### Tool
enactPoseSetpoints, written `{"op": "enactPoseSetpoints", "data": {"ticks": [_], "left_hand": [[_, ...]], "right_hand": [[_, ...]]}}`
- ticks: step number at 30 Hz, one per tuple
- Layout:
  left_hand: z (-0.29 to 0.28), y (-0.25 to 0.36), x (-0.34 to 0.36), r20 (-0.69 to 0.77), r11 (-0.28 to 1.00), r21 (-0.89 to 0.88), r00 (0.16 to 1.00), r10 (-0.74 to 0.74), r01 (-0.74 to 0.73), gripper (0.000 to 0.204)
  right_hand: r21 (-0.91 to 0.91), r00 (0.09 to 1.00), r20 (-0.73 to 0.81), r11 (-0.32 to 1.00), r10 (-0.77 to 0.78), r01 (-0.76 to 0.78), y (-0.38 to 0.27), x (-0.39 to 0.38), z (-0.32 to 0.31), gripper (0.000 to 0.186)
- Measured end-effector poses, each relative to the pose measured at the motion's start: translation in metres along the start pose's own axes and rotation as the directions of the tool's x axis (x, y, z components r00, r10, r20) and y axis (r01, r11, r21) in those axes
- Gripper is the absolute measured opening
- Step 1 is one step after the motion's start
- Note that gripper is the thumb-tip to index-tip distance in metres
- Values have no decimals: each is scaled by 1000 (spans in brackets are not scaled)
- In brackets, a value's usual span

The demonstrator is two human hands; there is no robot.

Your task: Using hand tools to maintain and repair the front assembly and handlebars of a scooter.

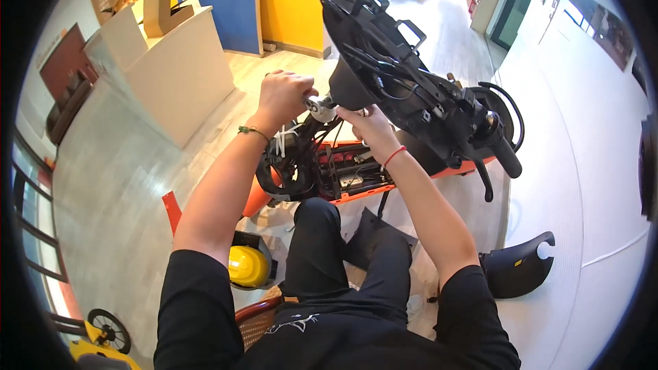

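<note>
A partly stripped electric scooter (404, 75) stands in front of me, its black front frame tilted across the view. My left hand (284, 96) is closed around the handle of a ratchet wrench (314, 106), whose silver head sits at the steering column. My right hand (373, 131) is just right of the wrench head, its thumb reaching toward the column. Its other fingers curl out of sight, so what they grip is hidden. Below both hands lie bundled black cables (291, 157) and an open orange body tray (356, 177) with parts inside.
A handlebar grip with brake lever (484, 177) juts out at the right. On the floor are a black curved panel (519, 267), a dark panel (370, 238) by my legs and a yellow helmet (248, 266). A white counter (185, 89) stands at the left.
</note>
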State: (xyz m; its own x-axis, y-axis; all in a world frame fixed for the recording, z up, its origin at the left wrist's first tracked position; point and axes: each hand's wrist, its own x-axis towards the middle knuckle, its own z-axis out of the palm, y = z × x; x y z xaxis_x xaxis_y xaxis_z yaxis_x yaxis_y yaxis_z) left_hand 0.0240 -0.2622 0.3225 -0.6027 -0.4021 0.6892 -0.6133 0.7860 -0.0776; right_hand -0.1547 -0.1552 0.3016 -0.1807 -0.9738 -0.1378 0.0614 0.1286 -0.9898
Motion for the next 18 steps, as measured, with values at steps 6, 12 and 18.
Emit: {"op": "enactPoseSetpoints", "data": {"ticks": [6,12,18], "left_hand": [[2,7,-3,-96,998,-17,994,-59,57,12],[5,17,-13,-149,986,-3,975,-165,167,9],[67,88,-71,-110,783,-302,796,-596,544,16]], "right_hand": [[154,981,36,971,-190,182,-3,7,-6,20],[188,984,97,973,-152,132,-7,5,-9,20],[297,988,114,953,-105,67,-2,7,-5,19]]}}
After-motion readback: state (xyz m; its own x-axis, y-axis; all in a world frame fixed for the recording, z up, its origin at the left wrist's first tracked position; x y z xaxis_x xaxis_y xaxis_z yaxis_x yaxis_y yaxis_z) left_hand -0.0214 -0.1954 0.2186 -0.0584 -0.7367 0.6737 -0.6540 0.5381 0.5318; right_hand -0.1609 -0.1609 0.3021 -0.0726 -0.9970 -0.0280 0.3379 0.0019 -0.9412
